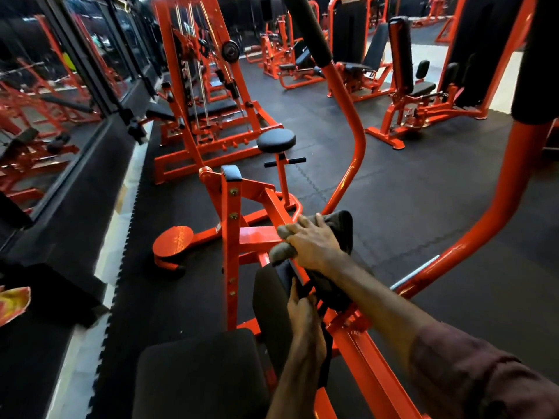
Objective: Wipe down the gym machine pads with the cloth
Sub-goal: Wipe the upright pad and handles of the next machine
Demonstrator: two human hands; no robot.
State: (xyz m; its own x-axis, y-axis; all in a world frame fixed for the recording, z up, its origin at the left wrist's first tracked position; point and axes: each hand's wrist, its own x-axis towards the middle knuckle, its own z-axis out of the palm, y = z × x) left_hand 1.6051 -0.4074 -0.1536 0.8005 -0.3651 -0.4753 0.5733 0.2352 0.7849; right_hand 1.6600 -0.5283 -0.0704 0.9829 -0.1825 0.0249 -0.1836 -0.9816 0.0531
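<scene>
I stand over an orange machine with black pads. My right hand (314,243) grips a grey-brown cloth (282,252) bunched against the top of the upright black chest pad (269,300) and the orange frame bar there. A darker part of the cloth (341,228) hangs past my fingers. Lower down, my left hand (302,313) grips the edge of the same pad, fingers curled round it. The black seat pad (196,373) lies below at the near edge of the view.
Orange handle arms (348,122) with black foam grips rise on either side of me. A round black stool pad (276,140) and an orange footplate (174,240) stand ahead. More orange machines fill the black rubber floor; mirrors line the left wall.
</scene>
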